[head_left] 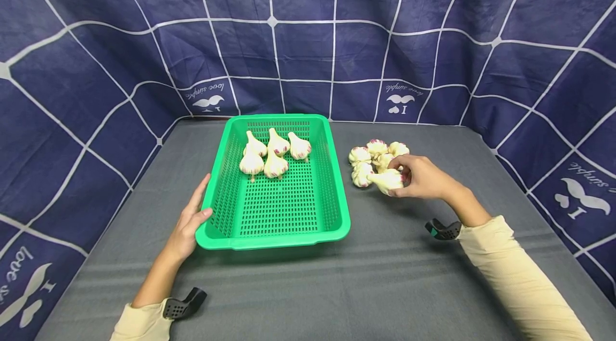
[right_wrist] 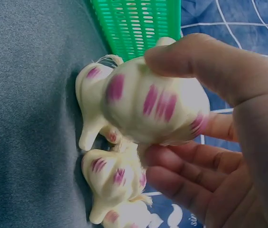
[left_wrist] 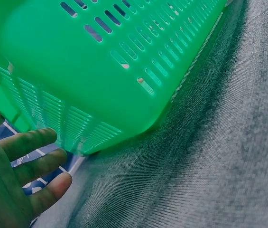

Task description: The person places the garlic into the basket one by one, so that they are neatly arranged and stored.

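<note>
My right hand (head_left: 423,178) pinches a garlic bulb (head_left: 387,180) between thumb and fingers, its stem pointing left. In the right wrist view this bulb (right_wrist: 148,102) shows purple streaks, with the thumb across its side and the fingers behind. Close beside it lies a cluster of several more garlic bulbs (head_left: 360,155) on the table. A green perforated basket (head_left: 339,191) stands to the left, holding several garlic bulbs (head_left: 276,165) in its far half. At its left rim is my left hand (head_left: 185,229), the thumb by the rim and the fingers (left_wrist: 34,142) extended along the outer wall.
Dark grey cloth (head_left: 385,282) covers the table. Behind it and along both sides hangs a blue curtain (head_left: 303,47) with white grid lines. Each wrist wears a black device, such as the right wrist's strap (head_left: 445,230).
</note>
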Demonstrator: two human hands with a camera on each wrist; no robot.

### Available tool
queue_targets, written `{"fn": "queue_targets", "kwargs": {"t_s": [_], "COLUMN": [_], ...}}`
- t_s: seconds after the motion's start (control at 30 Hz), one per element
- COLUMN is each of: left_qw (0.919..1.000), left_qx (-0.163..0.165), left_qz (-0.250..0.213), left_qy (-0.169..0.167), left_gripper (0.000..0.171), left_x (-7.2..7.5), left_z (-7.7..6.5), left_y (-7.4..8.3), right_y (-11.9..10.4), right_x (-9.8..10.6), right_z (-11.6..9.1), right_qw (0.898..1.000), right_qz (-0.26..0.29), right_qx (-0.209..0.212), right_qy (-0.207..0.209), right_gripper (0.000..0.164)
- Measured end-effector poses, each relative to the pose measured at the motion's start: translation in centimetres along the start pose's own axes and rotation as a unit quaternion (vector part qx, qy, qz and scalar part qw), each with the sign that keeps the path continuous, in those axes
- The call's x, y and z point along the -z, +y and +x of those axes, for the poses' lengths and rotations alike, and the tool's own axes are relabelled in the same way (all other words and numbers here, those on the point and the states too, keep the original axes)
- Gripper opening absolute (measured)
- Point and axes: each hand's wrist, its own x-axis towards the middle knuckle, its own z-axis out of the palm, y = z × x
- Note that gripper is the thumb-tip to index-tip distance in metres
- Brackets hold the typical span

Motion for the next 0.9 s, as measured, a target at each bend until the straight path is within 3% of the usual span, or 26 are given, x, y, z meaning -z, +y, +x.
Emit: {"fn": "queue_targets", "kwargs": {"t_s": [0.4,0.9], "left_qw": [1.0000,0.9999], "left_qx": [-0.004,0.005], "left_qz": [0.003,0.009], "left_qy": [0.002,0.002], "left_gripper": [0.067,0.067], "left_x": [0.0,0.1], "left_z": [0.0,-0.1], "left_y": [0.0,0.0], "right_y": [-0.2,-1.0], "right_x": [0.1,-0.2], "right_z": [0.2,1.1], "right_qw": [0.999,0.992], "right_qz": [0.007,0.078], "right_qx": [0.006,0.023], "right_qy": [0.051,0.100], "right_gripper": [0.042,0.056]}}
